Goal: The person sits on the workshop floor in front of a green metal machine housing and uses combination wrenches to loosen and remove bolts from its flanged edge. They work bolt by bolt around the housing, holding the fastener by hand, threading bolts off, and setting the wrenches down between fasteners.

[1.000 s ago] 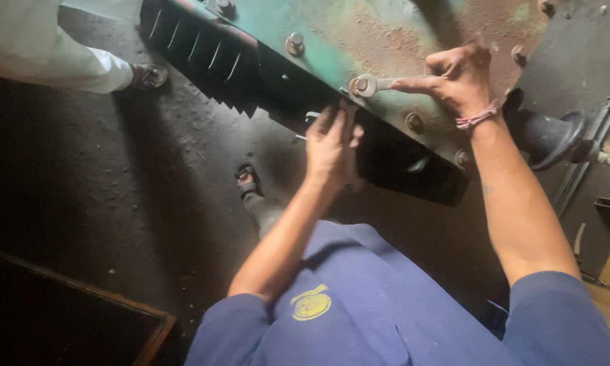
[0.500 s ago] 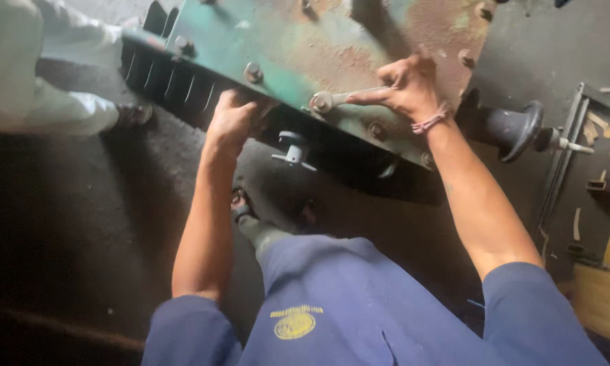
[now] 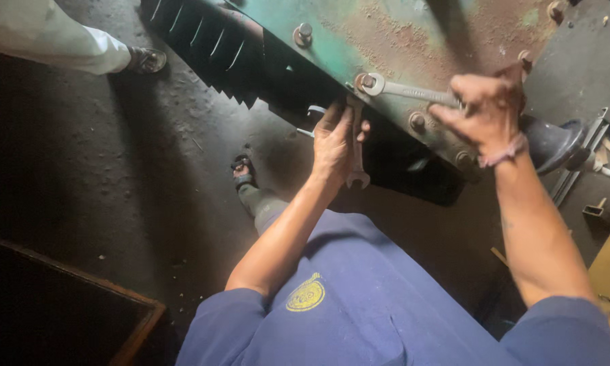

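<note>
Up against the rusty green machine housing (image 3: 400,41), the right hand (image 3: 484,112) is clenched round the handle of a ring spanner (image 3: 403,89), whose ring end sits over a bolt head (image 3: 367,82) on the flange edge. Most of the spanner handle disappears inside the fist, so can't see how long it really is. Left hand (image 3: 332,142) is lower down, wrapped around a second spanner (image 3: 356,152) that hangs roughly vertical; its open jaw end pokes out below the palm, and the top end goes up toward the underside of the flange, where it's too dark to tell what it's sitting on. Another bolt (image 3: 417,121) sits just beside on the same edge, bare. Dark louvred grille (image 3: 210,47) runs off to the upper left, cut off by the frame. Underneath the housing it's basically black shadow. A sandalled foot (image 3: 242,173) shows on the concrete floor (image 3: 115,176) beyond the blue-clad knee (image 3: 332,298). Someone else's light trouser leg (image 3: 47,34) and shoe (image 3: 146,59) are at top left, mostly out of frame. Blurry metal bits at far right, can't make them out.
</note>
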